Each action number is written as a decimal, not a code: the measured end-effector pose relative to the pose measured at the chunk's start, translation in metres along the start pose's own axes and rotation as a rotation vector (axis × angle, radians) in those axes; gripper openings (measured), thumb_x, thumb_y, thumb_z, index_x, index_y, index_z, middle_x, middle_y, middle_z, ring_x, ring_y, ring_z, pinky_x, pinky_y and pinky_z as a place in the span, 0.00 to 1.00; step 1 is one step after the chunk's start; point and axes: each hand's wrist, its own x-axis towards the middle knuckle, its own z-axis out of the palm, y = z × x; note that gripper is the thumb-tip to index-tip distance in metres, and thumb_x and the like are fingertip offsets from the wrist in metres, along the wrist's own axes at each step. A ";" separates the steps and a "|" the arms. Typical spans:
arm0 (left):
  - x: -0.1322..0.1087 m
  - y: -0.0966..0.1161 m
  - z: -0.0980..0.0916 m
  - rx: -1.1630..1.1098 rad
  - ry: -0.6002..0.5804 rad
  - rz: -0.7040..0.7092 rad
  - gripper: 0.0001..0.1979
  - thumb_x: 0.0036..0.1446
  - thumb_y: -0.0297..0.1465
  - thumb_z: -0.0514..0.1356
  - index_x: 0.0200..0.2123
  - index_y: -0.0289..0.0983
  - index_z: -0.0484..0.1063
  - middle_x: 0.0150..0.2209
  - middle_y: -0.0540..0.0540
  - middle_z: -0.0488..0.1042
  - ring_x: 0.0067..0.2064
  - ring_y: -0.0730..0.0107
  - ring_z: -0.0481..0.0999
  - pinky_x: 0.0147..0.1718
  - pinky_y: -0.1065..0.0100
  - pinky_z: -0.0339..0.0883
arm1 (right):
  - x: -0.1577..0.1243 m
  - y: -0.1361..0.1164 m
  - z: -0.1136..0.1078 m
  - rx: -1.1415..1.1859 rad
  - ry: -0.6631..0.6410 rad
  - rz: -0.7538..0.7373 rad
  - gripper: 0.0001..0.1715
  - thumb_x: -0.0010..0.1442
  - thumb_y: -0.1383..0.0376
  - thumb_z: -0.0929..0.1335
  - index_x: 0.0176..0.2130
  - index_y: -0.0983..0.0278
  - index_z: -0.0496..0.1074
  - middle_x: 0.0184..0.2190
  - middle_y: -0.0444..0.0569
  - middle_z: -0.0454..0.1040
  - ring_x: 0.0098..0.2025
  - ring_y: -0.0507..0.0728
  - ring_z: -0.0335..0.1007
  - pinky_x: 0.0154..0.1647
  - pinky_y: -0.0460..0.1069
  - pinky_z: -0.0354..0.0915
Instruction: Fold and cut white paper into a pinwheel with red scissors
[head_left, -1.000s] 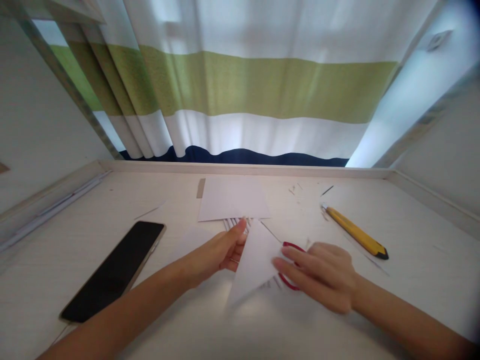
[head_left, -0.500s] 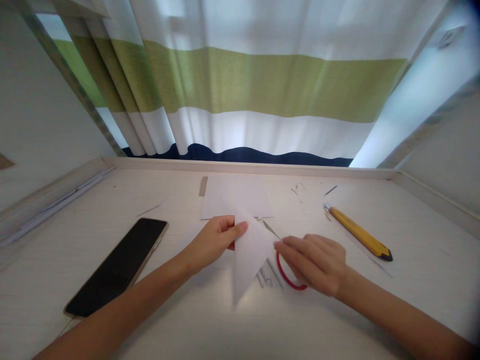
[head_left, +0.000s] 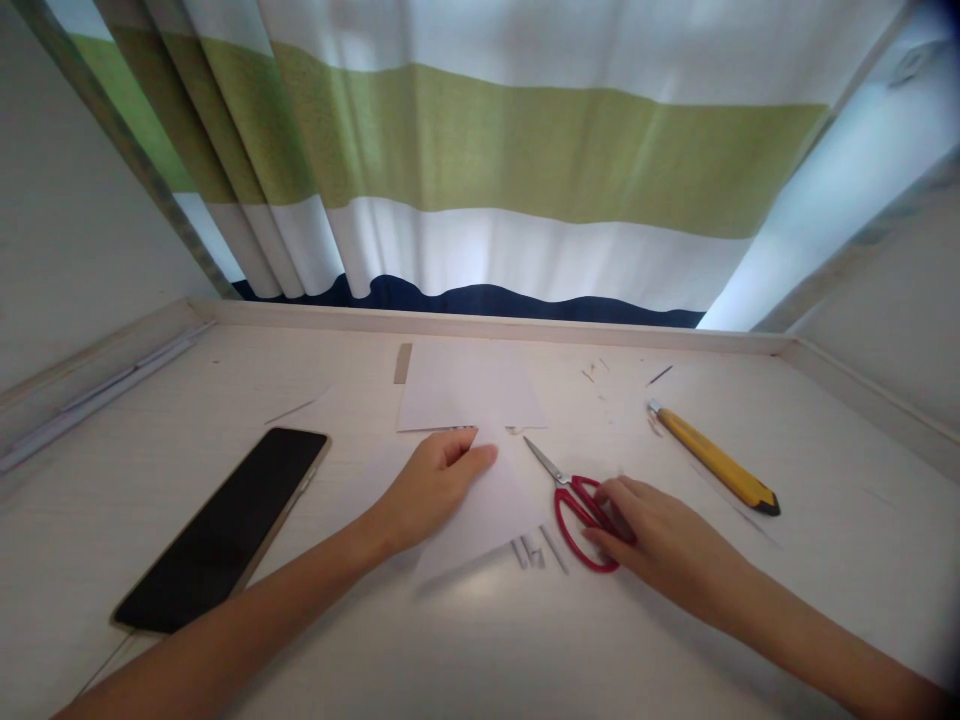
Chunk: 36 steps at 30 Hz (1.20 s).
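Note:
My left hand grips the upper edge of a white paper piece, thumb on top, and the paper lies low over the white desk. My right hand rests on the red handles of a pair of scissors that lies on the desk with its blades pointing up and left. The fingertips reach into the handle loops. A few thin white paper strips lie beside the paper's lower right corner.
A black phone lies at the left. A yellow utility knife lies at the right. A white sheet sits behind the hands, with small paper scraps near it. A striped curtain hangs behind the desk's raised rim.
The paper piece came down from a raised, tilted pose to lie nearly flat. My right hand slid right off the paper onto the scissor handles, uncovering the scissors.

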 end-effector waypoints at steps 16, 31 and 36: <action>-0.021 0.013 0.009 0.335 0.014 0.230 0.20 0.57 0.40 0.43 0.17 0.36 0.49 0.17 0.55 0.49 0.20 0.79 0.52 0.19 0.73 0.45 | 0.004 -0.007 -0.035 1.366 -0.159 0.197 0.17 0.39 0.65 0.71 0.33 0.62 0.66 0.26 0.45 0.69 0.28 0.53 0.65 0.26 0.47 0.61; -0.027 0.014 0.009 0.050 0.021 0.146 0.20 0.55 0.41 0.47 0.16 0.35 0.53 0.17 0.54 0.52 0.19 0.80 0.53 0.16 0.75 0.45 | 0.015 -0.060 -0.032 1.439 -0.095 0.164 0.16 0.41 0.68 0.71 0.24 0.63 0.58 0.28 0.43 0.68 0.27 0.50 0.64 0.27 0.46 0.60; -0.024 0.016 0.009 -0.068 -0.041 0.137 0.22 0.54 0.44 0.46 0.19 0.33 0.60 0.19 0.53 0.58 0.21 0.80 0.57 0.17 0.77 0.50 | 0.025 -0.053 -0.047 1.390 -0.133 0.124 0.14 0.43 0.73 0.69 0.23 0.63 0.57 0.25 0.41 0.68 0.26 0.49 0.63 0.25 0.44 0.58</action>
